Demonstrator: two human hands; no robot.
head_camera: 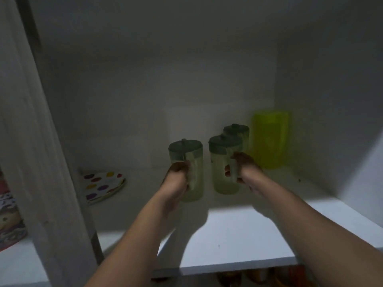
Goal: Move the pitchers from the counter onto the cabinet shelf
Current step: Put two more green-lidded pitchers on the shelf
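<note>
Hands (176, 177) gripping pale green-lidded pitchers (191, 162), white shelf (259, 228)

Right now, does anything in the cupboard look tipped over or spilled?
No. All three lidded pitchers and the yellow tumbler stand upright, with no spill on the shelf. The picture is blurry, though.

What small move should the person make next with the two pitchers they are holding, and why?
Probably open both hands and draw back. The left hand and right hand each grip a handle of a pale green, dark-lidded plastic pitcher, and both appear to stand upright on the white cabinet shelf already.
</note>
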